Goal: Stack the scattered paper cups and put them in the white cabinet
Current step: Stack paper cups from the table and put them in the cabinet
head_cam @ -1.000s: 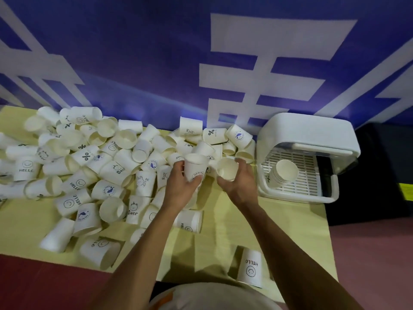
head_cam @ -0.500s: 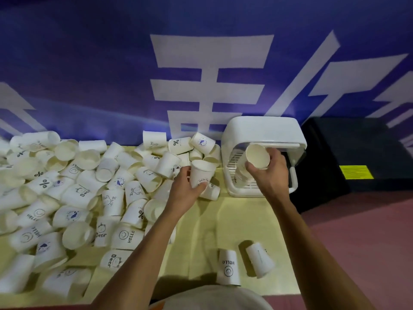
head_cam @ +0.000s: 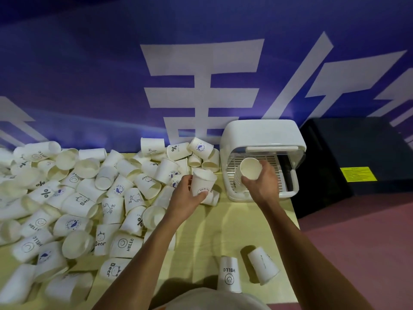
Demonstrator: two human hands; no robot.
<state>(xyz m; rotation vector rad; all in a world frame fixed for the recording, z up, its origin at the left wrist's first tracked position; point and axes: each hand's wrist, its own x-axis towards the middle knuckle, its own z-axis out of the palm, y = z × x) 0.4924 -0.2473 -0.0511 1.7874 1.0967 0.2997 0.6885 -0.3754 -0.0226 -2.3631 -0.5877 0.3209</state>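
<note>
A person's two bare arms reach up from the bottom edge over a yellow table (head_cam: pixel 225 222). Right of centre, the right hand (head_cam: pixel 261 186) curls its fingers and thumb round a stack of cups (head_cam: pixel 250 169) inside the open front of the white cabinet (head_cam: pixel 261 133). The stack's long axis slants from upper right down to lower left. The open mouth of the top cup faces up toward the camera, and the nested bases point into the cabinet's slatted floor. At centre, just left of the cabinet, the left hand (head_cam: pixel 186 198) grips a single cup (head_cam: pixel 203 182) by its lower wall. That cup stands nearly upright, mouth at the top and tipped slightly right. The scattered paper cups (head_cam: pixel 89 198) fill the left half of the frame, most lying on their sides and pointing every way. Near the bottom centre, a HELLO cup (head_cam: pixel 229 274) stands mouth down, and a plain cup (head_cam: pixel 263 268) lies tilted just beside it. A blue wall (head_cam: pixel 89 74) with large white characters fills the top.
</note>
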